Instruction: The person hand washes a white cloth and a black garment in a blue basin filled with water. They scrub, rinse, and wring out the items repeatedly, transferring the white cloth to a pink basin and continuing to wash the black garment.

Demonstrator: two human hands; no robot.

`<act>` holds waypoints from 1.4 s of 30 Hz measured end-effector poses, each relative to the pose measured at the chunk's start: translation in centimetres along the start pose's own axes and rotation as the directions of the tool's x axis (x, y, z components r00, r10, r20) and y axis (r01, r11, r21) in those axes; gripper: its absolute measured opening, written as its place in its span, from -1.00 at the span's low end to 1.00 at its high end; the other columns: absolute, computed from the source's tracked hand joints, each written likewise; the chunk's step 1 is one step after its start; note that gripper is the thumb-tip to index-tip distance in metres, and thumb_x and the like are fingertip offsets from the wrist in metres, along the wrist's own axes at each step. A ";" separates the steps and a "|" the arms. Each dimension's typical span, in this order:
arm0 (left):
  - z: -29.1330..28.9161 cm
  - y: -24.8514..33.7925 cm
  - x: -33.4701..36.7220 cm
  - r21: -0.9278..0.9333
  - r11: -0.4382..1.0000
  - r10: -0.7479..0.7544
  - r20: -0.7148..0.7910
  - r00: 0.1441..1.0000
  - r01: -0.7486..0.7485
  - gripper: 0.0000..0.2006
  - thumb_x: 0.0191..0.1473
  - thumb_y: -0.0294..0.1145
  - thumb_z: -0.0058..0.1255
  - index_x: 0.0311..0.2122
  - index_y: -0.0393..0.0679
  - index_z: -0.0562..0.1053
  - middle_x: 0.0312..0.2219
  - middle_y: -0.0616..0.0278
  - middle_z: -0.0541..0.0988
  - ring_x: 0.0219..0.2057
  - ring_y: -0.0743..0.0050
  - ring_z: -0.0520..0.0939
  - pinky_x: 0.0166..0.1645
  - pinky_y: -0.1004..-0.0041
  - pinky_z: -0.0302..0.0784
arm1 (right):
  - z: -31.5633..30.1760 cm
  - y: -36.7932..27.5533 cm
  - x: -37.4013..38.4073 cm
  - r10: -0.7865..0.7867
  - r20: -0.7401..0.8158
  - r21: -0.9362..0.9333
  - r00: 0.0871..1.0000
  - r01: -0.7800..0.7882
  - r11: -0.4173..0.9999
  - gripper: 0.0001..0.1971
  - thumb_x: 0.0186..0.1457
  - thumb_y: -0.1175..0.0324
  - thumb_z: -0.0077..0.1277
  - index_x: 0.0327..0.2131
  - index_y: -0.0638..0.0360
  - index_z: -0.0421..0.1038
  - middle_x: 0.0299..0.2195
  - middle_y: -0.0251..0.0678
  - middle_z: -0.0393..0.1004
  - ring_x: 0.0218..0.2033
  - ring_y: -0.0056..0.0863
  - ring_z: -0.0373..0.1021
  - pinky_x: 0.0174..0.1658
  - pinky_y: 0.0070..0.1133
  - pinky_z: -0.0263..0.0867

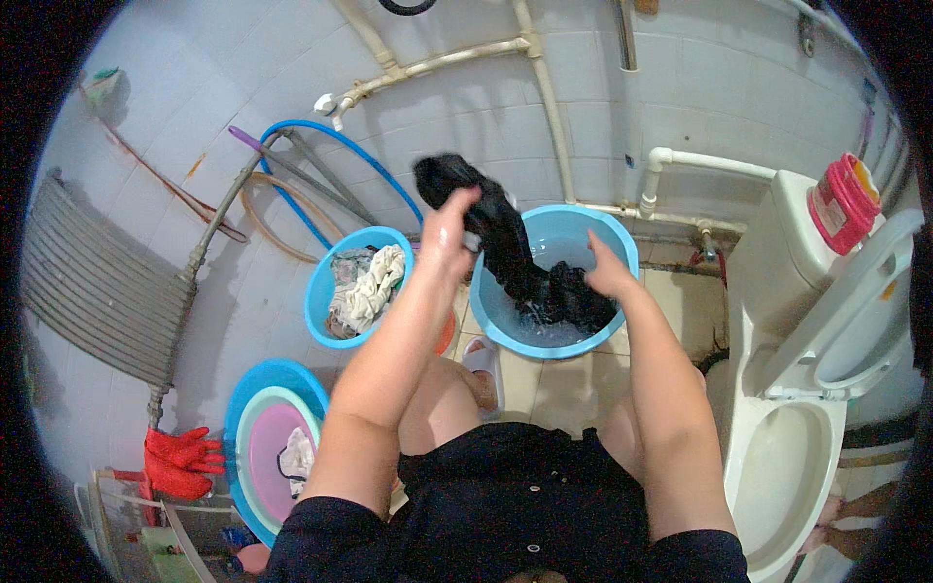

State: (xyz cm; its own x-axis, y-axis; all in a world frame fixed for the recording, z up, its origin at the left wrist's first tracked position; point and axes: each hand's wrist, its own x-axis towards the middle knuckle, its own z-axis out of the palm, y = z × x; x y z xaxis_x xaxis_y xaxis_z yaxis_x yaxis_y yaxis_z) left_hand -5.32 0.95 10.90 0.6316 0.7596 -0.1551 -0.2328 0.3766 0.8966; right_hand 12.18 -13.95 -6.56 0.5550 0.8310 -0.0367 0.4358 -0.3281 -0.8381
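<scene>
My left hand (449,233) is closed around a dark, wet-looking black garment (505,238), lifting one bunched end above and left of a large light blue basin (484,309). The garment slopes down from that hand, and its other end lies in the water in the basin. Over the basin's right side is my right hand (609,274), thumb and finger spread apart, close to the lower part of the cloth. Whether it touches the fabric cannot be made out. Its remaining fingers are partly hidden.
Left of the basin, a smaller blue basin (313,309) holds grey and cream clothes (374,287). Nested basins (255,384) stand nearer me, beside red rubber gloves (183,462). A toilet (777,486) is at right, with a pink-red tub (838,209) on its tank. Pipes (447,68) line the wall.
</scene>
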 end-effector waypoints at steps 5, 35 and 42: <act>3.8 11.1 -2.1 -0.087 0.985 0.162 0.126 0.979 -0.152 -0.79 -0.15 -0.36 0.13 -0.35 -0.14 0.46 -0.40 0.24 0.55 -0.33 0.33 0.54 -0.20 0.34 0.49 | 2.5 1.0 -1.2 0.208 0.250 -0.574 0.946 -0.028 0.819 0.28 -0.47 0.14 0.36 0.20 0.29 -0.42 0.23 -0.03 -0.24 0.25 -0.13 -0.24 0.24 -0.39 -0.14; -12.5 -17.8 5.1 0.901 0.351 -0.222 0.345 0.912 -0.255 -0.21 -0.29 -0.30 0.26 0.08 -0.33 0.16 0.00 -0.08 0.31 0.02 0.09 0.35 0.10 0.27 0.24 | -2.0 -8.2 -1.8 0.113 0.226 0.652 0.968 -0.236 0.720 -0.72 -0.18 0.40 0.05 -0.31 0.27 0.35 -0.37 -0.29 0.42 -0.36 -0.45 0.35 -0.26 -0.54 0.28; -3.6 -15.6 2.0 0.536 0.420 0.155 0.753 0.640 -0.732 0.12 -0.34 -0.28 0.27 0.22 -0.21 -0.28 0.11 -0.08 0.13 0.16 0.05 0.14 0.21 0.29 0.03 | -2.4 -6.7 -2.5 -0.040 0.437 0.218 0.898 -0.063 0.974 -0.63 -0.29 0.37 0.09 -0.32 0.33 0.38 -0.42 -0.25 0.47 -0.35 -0.48 0.37 -0.24 -0.57 0.27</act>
State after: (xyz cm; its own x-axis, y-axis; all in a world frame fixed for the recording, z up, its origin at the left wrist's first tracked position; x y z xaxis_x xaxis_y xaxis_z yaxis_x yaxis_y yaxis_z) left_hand -3.10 -1.43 -4.87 0.9246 0.1453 0.3520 -0.1639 -0.6826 0.7122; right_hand 9.55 -14.87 0.46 0.1712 0.9562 -0.2375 0.2350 -0.2737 -0.9327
